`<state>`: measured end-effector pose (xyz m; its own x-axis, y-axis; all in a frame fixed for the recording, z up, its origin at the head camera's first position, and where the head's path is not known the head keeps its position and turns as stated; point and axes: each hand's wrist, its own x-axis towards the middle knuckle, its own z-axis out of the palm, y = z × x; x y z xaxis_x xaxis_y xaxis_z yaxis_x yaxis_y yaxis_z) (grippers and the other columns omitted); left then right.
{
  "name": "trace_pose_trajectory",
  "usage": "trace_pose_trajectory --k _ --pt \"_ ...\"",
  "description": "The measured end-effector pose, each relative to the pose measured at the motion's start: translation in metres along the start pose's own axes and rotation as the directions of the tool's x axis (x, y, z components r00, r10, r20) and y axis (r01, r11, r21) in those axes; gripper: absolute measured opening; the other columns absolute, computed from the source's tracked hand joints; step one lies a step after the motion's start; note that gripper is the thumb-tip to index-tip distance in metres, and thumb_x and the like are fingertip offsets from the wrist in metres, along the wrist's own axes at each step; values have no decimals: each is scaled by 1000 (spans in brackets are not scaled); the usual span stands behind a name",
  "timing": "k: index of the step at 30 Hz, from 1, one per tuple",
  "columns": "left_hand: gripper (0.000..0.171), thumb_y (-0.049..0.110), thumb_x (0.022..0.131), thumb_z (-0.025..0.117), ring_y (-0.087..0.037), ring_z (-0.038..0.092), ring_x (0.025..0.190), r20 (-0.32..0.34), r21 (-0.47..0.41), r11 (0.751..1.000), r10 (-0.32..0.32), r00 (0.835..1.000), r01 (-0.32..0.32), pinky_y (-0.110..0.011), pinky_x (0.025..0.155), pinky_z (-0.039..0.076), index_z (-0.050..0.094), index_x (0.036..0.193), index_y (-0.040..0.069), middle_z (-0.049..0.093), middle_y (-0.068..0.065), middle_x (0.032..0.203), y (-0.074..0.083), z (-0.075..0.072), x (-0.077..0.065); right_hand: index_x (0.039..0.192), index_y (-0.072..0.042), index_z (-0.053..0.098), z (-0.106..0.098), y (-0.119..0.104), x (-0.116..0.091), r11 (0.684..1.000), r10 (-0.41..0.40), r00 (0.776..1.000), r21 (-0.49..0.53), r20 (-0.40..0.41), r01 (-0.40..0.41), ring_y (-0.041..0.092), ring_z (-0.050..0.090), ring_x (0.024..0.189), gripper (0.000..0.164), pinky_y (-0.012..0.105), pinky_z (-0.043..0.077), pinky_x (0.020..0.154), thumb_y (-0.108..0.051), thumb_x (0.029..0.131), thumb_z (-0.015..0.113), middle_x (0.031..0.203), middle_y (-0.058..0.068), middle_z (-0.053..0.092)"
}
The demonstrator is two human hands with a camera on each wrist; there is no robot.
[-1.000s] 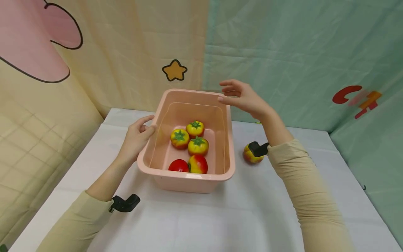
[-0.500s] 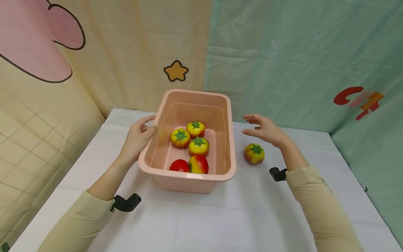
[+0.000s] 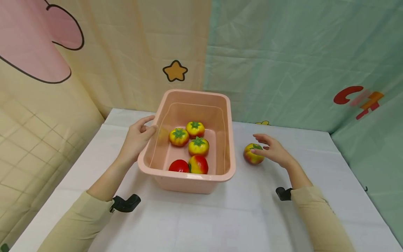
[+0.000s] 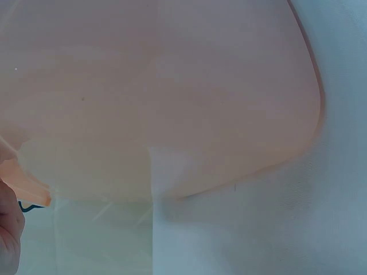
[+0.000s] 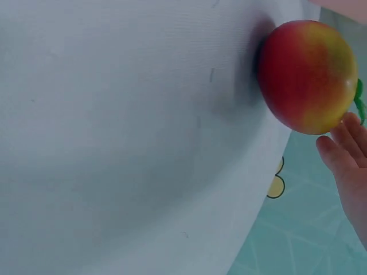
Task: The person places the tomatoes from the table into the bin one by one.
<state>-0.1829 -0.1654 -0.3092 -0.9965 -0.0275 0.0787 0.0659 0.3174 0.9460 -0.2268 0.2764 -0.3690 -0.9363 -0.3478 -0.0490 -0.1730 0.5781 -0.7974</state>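
A pink plastic basin [image 3: 186, 177] stands on the white table in the head view. Several red-and-yellow tomatoes lie inside it, one of them a tomato [image 3: 198, 146] with its green star-shaped top facing up. My left hand [image 3: 136, 138] grips the basin's left rim, thumb on the edge. To the basin's right, another tomato [image 3: 252, 158] sits on the table. Beside and partly over it is my right hand [image 3: 274, 152], fingers spread loosely. In the right wrist view the fingertips are close to the tomato [image 5: 307, 77]; contact is unclear.
The white tablecloth [image 3: 248, 217] spreads around the basin and in front of it. Patterned curtains [image 3: 283, 63] hang behind the table and along both sides. Black wrist mounts [image 3: 126, 203] stick out from both sleeves.
From above the basin's back right corner, my right hand has come right and down to the tomato on the table. My left hand has stayed on the rim.
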Motion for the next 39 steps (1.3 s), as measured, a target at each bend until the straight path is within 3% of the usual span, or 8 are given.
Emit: trace_pose_trajectory --k 7,19,30,39 --pt "50 26 95 52 -11 60 68 4 -33 999 3 1000 -3 -23 64 54 41 141 7 55 -15 84 -1 0 -1 141 -2 34 9 18 -6 998 36 999 50 -7 -36 42 28 131 72 55 28 104 -21 83 72 142 24 32" --pt "50 26 95 52 -11 60 67 2 -37 999 9 1000 -9 -23 63 54 41 140 6 55 -14 82 -1 -1 -2 140 -5 36 14 26 -8 994 107 994 11 -21 -106 41 35 123 74 54 34 100 -24 80 74 139 22 35" --pt "49 26 95 51 -12 60 68 0 -22 1000 3 1000 -3 -23 64 54 41 140 6 56 -15 84 0 0 -1 141 -5 36 12 21 -6 993 118 993 -29 -24 -119 43 35 123 76 56 35 98 -29 80 74 140 22 36" --pt "49 26 95 51 -12 60 69 -3 -15 1000 -3 1000 3 -23 64 54 42 140 7 56 -15 83 0 0 1 141 -8 37 2 2 1 993 115 993 -28 -18 -116 40 35 125 77 53 39 96 -31 78 75 140 18 37"
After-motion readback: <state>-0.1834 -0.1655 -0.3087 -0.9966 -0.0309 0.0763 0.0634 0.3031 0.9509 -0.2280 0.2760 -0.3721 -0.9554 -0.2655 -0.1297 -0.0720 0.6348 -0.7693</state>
